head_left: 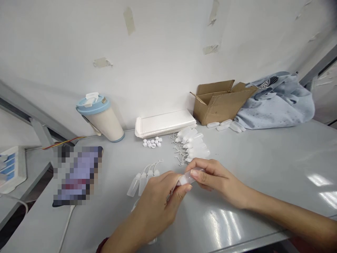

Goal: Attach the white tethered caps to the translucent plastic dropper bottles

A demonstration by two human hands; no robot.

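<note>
Both hands meet over the grey table around one small translucent plastic squeeze bottle [190,177], which lies tilted between them. My left hand [158,202] pinches its white cap end between thumb and fingers. The bottle's body is in the grip of my right hand [214,177], thumb on top. Just beyond the fingers lies a pile of similar bottles [196,144] with thin strap-like pieces at their necks. A few more bottles [134,184] lie behind my left hand, which partly hides them. Several small white caps [152,142] sit loose farther back.
A stack of flat white trays [165,123] leans near the wall, beside an open cardboard box [218,105] and a pale blue cloth bag [279,105]. Bottles [226,124] lie before the box. At left stand a tumbler [105,123] and a blurred-out phone-like object [81,175] with a cable.
</note>
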